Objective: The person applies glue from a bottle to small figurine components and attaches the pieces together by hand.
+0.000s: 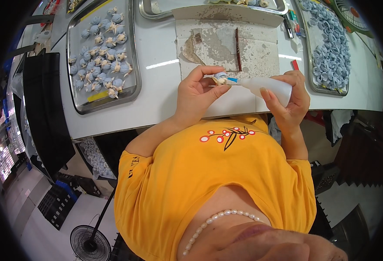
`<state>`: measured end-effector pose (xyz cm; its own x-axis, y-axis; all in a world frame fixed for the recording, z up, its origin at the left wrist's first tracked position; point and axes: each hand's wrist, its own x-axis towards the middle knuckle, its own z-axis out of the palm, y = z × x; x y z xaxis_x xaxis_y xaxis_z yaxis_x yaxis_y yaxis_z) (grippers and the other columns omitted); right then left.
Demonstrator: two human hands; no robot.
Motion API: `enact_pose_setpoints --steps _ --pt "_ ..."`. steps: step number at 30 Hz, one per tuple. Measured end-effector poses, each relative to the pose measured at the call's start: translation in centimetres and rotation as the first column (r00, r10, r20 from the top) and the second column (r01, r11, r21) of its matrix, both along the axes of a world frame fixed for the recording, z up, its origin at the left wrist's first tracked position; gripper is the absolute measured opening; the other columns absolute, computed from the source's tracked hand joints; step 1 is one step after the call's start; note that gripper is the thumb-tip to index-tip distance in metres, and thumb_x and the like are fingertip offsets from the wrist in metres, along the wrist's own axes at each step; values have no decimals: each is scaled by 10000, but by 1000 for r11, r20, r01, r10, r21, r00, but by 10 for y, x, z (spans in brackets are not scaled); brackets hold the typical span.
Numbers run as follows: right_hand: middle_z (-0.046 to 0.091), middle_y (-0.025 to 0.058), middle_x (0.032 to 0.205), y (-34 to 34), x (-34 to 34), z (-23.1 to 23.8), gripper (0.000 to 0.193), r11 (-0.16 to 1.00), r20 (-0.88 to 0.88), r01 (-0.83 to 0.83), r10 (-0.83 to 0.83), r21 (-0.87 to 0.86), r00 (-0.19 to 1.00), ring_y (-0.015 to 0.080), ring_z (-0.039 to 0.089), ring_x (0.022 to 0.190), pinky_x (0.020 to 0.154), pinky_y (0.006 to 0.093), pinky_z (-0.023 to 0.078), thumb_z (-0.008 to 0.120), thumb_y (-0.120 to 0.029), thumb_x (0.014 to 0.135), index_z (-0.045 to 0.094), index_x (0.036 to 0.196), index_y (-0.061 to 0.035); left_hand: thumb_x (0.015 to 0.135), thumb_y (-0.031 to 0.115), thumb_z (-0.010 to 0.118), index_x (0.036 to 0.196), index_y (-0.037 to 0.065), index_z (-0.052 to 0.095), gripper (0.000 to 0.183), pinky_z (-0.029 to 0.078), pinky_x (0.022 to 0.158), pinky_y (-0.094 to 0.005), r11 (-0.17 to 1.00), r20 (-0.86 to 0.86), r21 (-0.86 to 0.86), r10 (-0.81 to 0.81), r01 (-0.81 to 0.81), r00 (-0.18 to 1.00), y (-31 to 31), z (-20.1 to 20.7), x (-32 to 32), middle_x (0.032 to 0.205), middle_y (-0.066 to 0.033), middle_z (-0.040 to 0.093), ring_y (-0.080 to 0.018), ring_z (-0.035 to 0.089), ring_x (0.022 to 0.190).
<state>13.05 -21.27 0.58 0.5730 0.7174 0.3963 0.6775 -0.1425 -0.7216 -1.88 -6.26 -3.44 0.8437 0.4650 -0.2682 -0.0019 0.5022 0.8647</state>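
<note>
My left hand [193, 95] pinches a small blue and cream figure [220, 79] between thumb and fingers, above the table's near edge. In my right hand [295, 93] is a translucent white squeeze bottle [267, 88], lying on its side in the grip. Its blue nozzle with a thin tip points left and reaches the figure; whether it touches is too small to tell. Beyond my hands lies a stained sheet of cardboard [261, 52] with a dark reddish-brown stick [238, 50] on it.
On the left, a metal tray [135, 82] carries rows of similar blue and cream figures. Another metal tray [326, 89] at right holds many blue cupped pieces. A third tray [156, 15] stands at the back. A cutter knife [288, 27] and a green fan [352, 16] are at the far right.
</note>
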Motion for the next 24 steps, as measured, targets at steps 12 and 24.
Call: enact_pose_setpoints --steps 12,24 --pt "579 40 734 -5 3 -2 274 999 -58 52 -51 13 997 173 479 676 656 281 351 787 -121 635 594 812 -41 801 12 656 1101 -9 492 342 491 761 -248 997 -1 -80 3 -3 1000 -1 -3 3 1042 -132 604 -175 625 875" --pt "568 33 743 0 -1 -1 258 997 -170 75 -71 18 983 145 485 700 660 257 376 778 -103 658 598 832 -36 809 56 666 1096 -2 497 338 486 727 -237 994 -29 -109 2 -6 1000 3 -4 1 1006 -134 619 -182 627 844"
